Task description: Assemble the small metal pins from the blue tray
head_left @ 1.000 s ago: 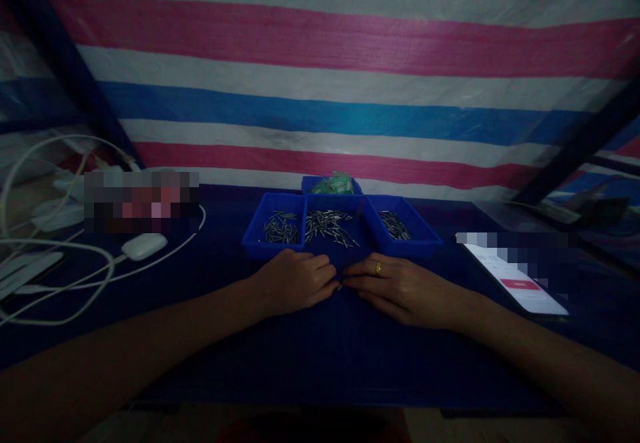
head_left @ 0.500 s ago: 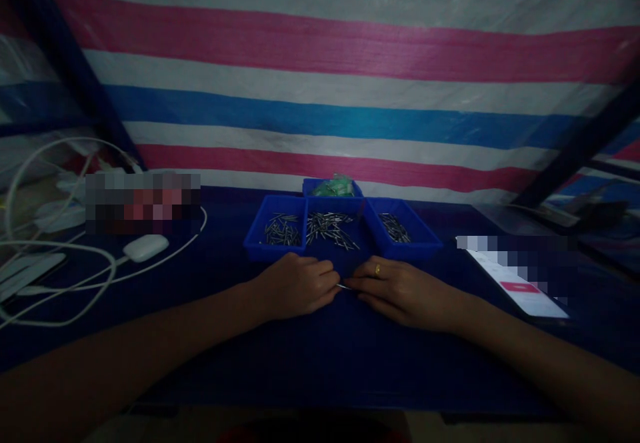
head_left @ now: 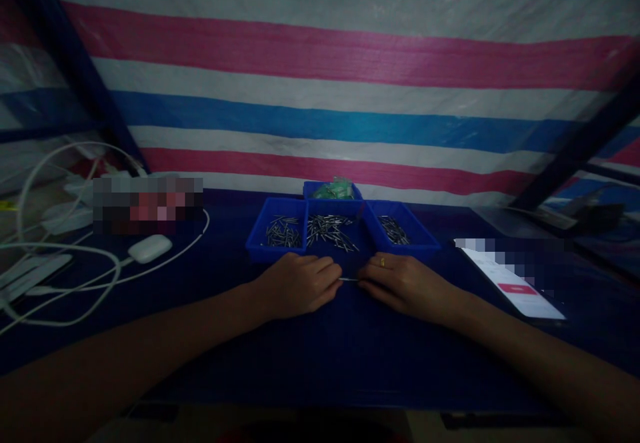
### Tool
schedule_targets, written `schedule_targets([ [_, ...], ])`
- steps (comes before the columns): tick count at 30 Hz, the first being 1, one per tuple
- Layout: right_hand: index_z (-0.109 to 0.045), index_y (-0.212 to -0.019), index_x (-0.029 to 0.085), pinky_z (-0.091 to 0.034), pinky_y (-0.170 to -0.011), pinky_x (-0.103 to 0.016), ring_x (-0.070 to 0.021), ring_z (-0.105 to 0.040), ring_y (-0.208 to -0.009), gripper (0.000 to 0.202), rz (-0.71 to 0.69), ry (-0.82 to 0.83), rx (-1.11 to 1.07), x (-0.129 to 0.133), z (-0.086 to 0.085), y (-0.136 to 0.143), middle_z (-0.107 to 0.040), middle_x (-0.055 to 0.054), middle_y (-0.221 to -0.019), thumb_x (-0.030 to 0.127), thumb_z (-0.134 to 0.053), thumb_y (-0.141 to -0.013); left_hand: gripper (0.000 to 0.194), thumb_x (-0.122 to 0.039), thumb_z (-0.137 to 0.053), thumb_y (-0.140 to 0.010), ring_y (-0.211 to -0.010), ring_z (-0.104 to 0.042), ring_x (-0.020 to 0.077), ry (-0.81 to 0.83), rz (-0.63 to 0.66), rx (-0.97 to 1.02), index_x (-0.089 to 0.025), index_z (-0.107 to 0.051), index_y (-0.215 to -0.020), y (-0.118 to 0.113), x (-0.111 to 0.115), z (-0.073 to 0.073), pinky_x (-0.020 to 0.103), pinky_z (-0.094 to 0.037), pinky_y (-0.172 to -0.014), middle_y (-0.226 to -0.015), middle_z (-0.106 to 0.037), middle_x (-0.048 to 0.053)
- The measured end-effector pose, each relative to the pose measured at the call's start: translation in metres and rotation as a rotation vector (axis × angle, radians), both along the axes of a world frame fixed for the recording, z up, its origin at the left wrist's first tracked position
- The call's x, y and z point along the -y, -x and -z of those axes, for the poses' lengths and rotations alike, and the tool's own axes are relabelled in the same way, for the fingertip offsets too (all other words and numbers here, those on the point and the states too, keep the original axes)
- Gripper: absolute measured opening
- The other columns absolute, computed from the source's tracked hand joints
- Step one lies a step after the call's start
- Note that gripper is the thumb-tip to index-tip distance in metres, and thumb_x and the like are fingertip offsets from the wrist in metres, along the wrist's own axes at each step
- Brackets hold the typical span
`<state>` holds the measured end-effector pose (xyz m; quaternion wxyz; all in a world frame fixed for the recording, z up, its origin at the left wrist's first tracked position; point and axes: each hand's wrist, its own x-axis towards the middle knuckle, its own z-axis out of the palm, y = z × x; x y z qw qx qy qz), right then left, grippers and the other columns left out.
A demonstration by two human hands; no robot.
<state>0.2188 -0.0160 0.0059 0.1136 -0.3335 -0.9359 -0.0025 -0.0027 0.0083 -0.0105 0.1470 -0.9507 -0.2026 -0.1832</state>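
Slim, straight, silvery metal pin (head_left: 349,280) spans the gap between the two hands, just above or on the dark blue tabletop (head_left: 345,356); which of the two cannot be told. The left hand (head_left: 300,285) has its fingers curled, with the tips pinched together on one end. The right hand (head_left: 405,285), wearing a yellow metal ring (head_left: 383,262), has its fingers extended and drawn together, with the tips closed on the other end. Beyond the hands, a loose pile of silvery metal pins (head_left: 330,228) lies between a left blue plastic tray (head_left: 277,252) and a right blue plastic tray (head_left: 425,235), each containing similar pins. A rear blue tray holds green translucent plastic packets (head_left: 337,188).
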Motion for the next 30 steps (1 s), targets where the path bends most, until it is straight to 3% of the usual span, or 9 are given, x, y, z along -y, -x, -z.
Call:
schedule_targets([
  [23,-0.055,-0.082,0.015,-0.039,-0.057,-0.025,-0.0111,-0.049,-0.061,0.027,-0.011,-0.043,-0.043,0.0021,0.003,0.0021,-0.054,-0.003,-0.069,0.027,-0.032,-0.089,0.019,-0.025,-0.036,-0.089,-0.067,-0.053,0.0108,-0.052,0.079,0.047,-0.015,-0.05,-0.095,0.0006,0.0012,-0.0002,0.022,-0.04,-0.053,-0.077,-0.056,0.0],
  [30,-0.054,-0.083,0.015,-0.037,-0.058,-0.024,-0.0112,-0.048,-0.062,0.025,-0.006,-0.021,-0.026,0.0022,0.0031,0.003,-0.054,-0.003,-0.07,0.025,-0.033,-0.089,0.02,-0.024,-0.035,-0.089,-0.068,-0.052,0.0104,-0.049,0.074,0.041,-0.016,-0.053,-0.091,0.0015,-0.001,-0.0004,0.021,-0.041,-0.055,-0.077,-0.056,0.0],
])
